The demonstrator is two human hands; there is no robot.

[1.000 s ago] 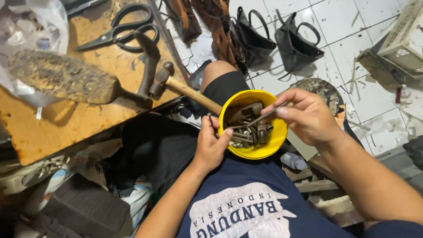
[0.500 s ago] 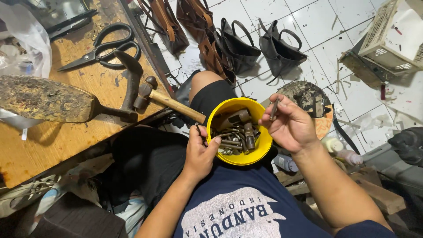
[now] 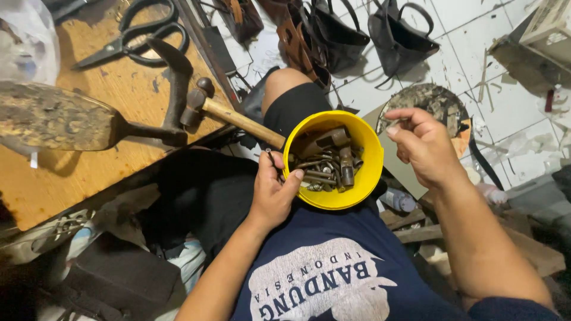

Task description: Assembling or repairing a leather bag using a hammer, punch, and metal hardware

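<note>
Yellow bowl [image 3: 367, 178] resting on the lap, tilted slightly toward the viewer, filled with rusty metal hardware [image 3: 327, 163]: nails, punches and short steel pieces, heaped toward the near side. Left hand [image 3: 272, 193] clamped on the near rim, thumb hooked over the edge, a thin dark metal piece apparently pinched alongside the fingers. Right hand [image 3: 423, 145] raised just beside the far rim, apart from the bowl, fingers loosely curled; whether anything small sits between fingertips cannot be told. Wooden worktop [image 3: 71, 178] at upper left, carrying a hammer [image 3: 235, 116] with its wooden handle overhanging the edge toward the bowl, black scissors [image 3: 137, 38] and a worn iron last [image 3: 59, 122] on a curved stand. Dark leather bags [image 3: 339, 32] lined on the white tiled floor [image 3: 464, 30] beyond the knee.

For sorting well, judged from this pose: bowl kept steady by the rim grip; tilt held shallow, since loose pieces could slide out over the low side; picking done from the top of the heap with fingertips only, away from sharp points; hammer handle near the rim best avoided, a knock there likely to upset the bowl.
</note>
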